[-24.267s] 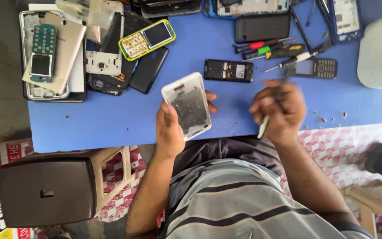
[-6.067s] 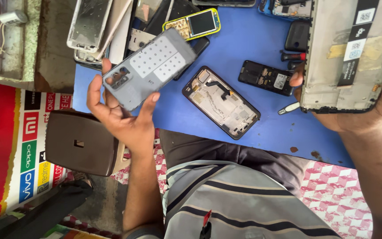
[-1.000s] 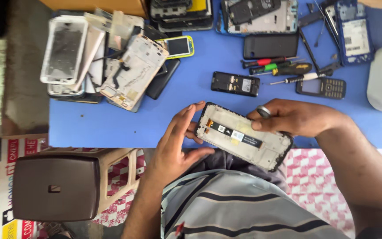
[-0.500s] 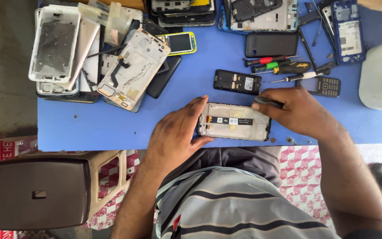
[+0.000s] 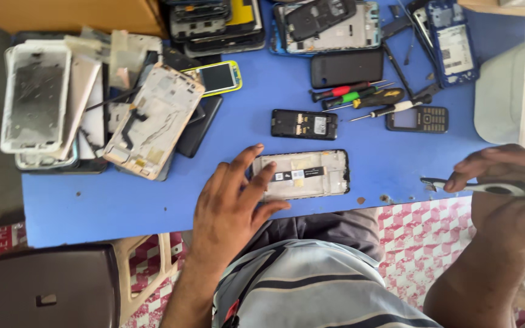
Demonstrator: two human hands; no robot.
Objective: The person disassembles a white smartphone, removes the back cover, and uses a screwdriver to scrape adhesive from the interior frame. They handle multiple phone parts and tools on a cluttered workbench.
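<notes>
Phone shells (image 5: 37, 103) and loose back covers lie stacked well to the left of the left hand (image 5: 229, 209), on the far left part of the blue table (image 5: 123, 206). That hand rests flat with fingers spread, its fingertips (image 5: 270, 172) pressing the left end of an opened phone frame (image 5: 308, 175) that lies flat on the table just beside the near edge. Just beyond the frame sits a small black phone body (image 5: 304, 124), and farther right beyond it a row of screwdrivers (image 5: 360, 97) with red, green and yellow handles, then a black keypad phone (image 5: 417, 119). Well to the right of the frame, the right hand (image 5: 508, 194) hovers at the table edge, fingers curled and pinching a thin metal tool (image 5: 475, 186) whose tip points left toward the frame.
</notes>
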